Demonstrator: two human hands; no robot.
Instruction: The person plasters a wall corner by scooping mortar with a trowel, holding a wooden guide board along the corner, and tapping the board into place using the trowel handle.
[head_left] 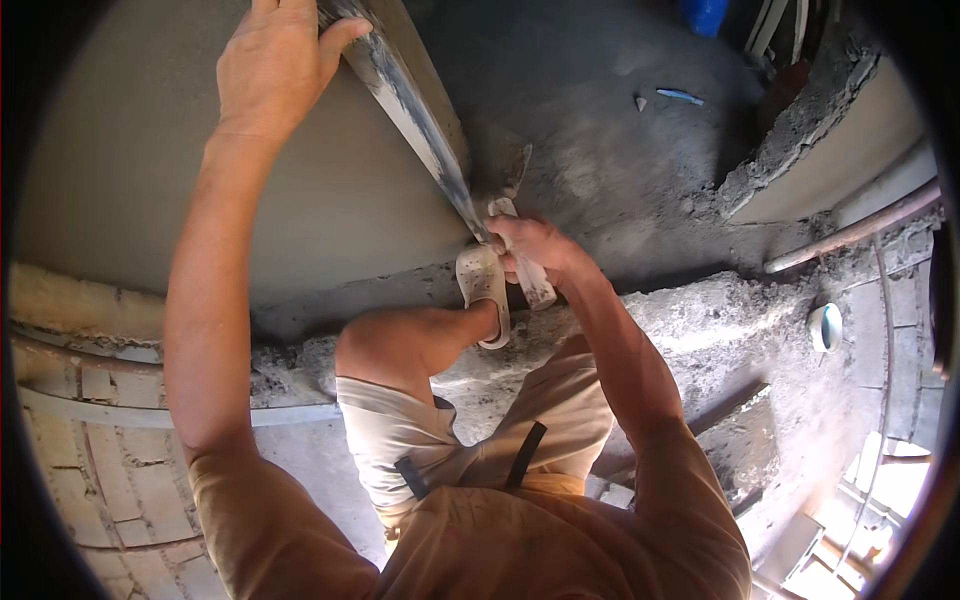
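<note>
Running along the right-hand edge of the smooth grey wall (pixel 320 190), the bar (pixel 405 110) is slanting from the top of the view down toward the person's feet, its face showing pale and dark smears. The right grip (pixel 540 246) is holding the bar's lower end, with thumb and fingers curled about it. The left grip (pixel 268 75) is bearing on the upper stretch, its thumb lying over the bar; the fingertips are running out of the picture, so I cannot tell how firmly it is holding.

Judging by this pose, the person is probably lining the bar up with the wall's corner, so that the edge is coming out straight. The next move is likely calling for both grips to be pressing evenly and keeping the bar flush, since a slip at the lower end could be scoring the face.

Just beside the lower end, a clog (pixel 478 272) is resting by the wall's foot. A white piece (pixel 538 288) is lying partly hidden under the right grip; I cannot tell whether it is the other clog. Farther out, a blue strip (pixel 680 97) is lying on the grey floor (pixel 610 130), and a pipe (pixel 850 240) is stretching along the right side, above a cup (pixel 826 328).
</note>
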